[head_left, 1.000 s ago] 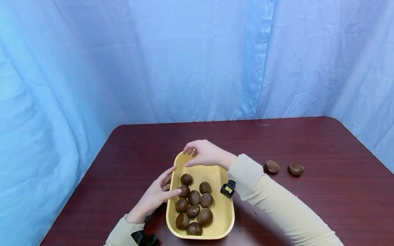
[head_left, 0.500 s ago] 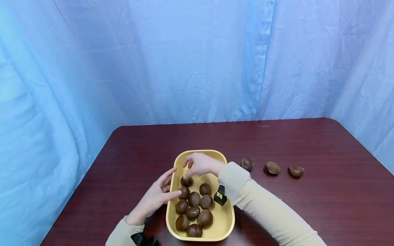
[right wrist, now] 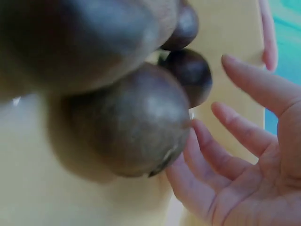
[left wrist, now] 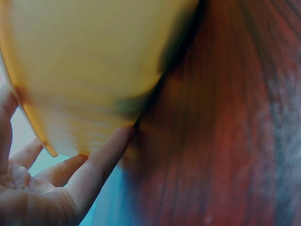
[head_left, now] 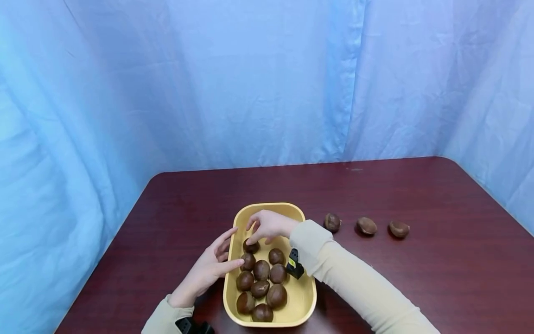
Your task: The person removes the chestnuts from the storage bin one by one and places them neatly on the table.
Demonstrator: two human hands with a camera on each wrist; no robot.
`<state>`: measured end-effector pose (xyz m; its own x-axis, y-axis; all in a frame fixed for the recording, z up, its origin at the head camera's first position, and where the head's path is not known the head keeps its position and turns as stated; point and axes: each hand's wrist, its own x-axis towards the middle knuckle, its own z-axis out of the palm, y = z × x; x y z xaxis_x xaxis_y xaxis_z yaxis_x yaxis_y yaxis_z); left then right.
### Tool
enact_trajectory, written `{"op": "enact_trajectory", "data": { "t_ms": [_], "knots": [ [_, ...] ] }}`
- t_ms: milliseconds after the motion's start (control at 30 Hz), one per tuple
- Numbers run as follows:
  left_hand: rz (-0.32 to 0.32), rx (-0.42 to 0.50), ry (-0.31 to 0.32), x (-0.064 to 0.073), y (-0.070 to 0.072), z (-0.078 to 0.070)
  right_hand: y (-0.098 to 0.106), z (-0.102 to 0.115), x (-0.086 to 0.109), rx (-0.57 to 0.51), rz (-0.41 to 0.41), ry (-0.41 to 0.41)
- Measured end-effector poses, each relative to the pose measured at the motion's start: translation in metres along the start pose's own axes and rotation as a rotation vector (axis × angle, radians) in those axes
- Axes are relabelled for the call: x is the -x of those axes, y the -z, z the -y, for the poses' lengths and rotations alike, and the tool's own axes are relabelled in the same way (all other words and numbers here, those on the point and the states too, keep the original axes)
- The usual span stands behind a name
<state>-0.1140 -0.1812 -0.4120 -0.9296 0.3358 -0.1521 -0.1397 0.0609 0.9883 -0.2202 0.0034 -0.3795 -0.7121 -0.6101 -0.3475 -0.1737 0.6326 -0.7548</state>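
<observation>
A yellow tray (head_left: pixel 296 297) holds several brown chestnuts (head_left: pixel 276 297). My left hand (head_left: pixel 210 264) grips its left side, thumb over the rim and the other fingers against the outer wall. In the left wrist view, the fingers (left wrist: pixel 101 165) touch the tray's outside (left wrist: pixel 84 61). My right hand (head_left: pixel 269 225) is down inside the far part of the tray, thumb overlapping the farthest chestnut (head_left: pixel 251 246) in the head view. The right wrist view shows that hand's fingers (right wrist: pixel 211 146) relaxed and spread beside a chestnut (right wrist: pixel 190 77), with nothing between thumb and fingers.
Three chestnuts lie in a row on the dark red table (head_left: pixel 187 199), right of the tray: a near one (head_left: pixel 332 222), a middle one (head_left: pixel 366 226) and a far right one (head_left: pixel 399 229). Blue curtains (head_left: pixel 258 93) hang around the table.
My right hand has come down from above the tray's far rim to the farthest chestnut. The right sleeve has shifted left, uncovering a third chestnut on the table. The left hand stays put.
</observation>
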Motion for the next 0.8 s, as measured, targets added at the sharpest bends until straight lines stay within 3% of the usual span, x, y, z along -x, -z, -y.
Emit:
{"op": "enact_trajectory", "data": {
  "t_ms": [800],
  "knots": [
    [-0.005, -0.009, 0.014, -0.0008, -0.0006, -0.0009, -0.0098, 0.0011, -0.003, 0.017, -0.008, -0.016]
  ]
}}
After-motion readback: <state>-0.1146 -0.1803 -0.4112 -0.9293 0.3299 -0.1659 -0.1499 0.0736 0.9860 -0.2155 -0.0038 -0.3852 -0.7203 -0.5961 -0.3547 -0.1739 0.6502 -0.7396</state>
